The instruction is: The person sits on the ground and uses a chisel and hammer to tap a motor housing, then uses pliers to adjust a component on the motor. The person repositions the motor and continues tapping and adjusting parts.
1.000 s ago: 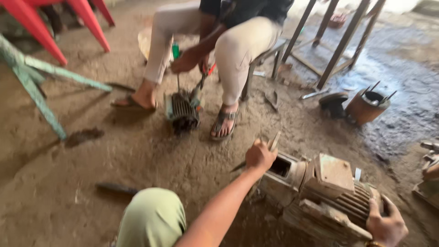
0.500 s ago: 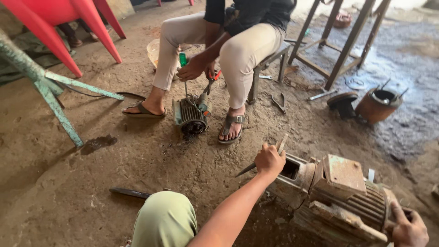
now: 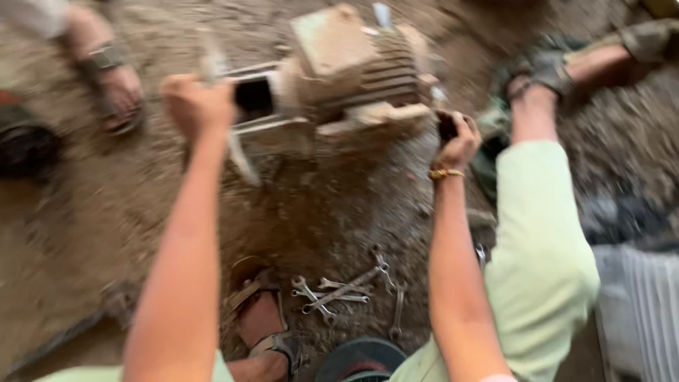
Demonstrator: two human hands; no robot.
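Note:
The view is blurred. A dusty beige electric motor (image 3: 353,67) lies on the dirt ground in front of me. My left hand (image 3: 198,105) is closed around a thin metal tool (image 3: 237,152) held at the motor's open left end. My right hand (image 3: 456,140), with a gold bracelet on the wrist, is closed on a small dark object at the motor's lower right side; blur hides what it is. My knees in light green trousers (image 3: 541,233) frame the scene.
Several wrenches (image 3: 346,288) lie on the ground between my legs, next to my sandalled foot (image 3: 260,322). My other foot (image 3: 541,74) rests right of the motor. Another person's sandalled foot (image 3: 113,81) and a dark smaller motor (image 3: 25,148) are at the left.
The view has swung down and closer to the motor, so the seated person is mostly out of frame. Both hands stay at the motor; the right hand has shifted to its lower right side.

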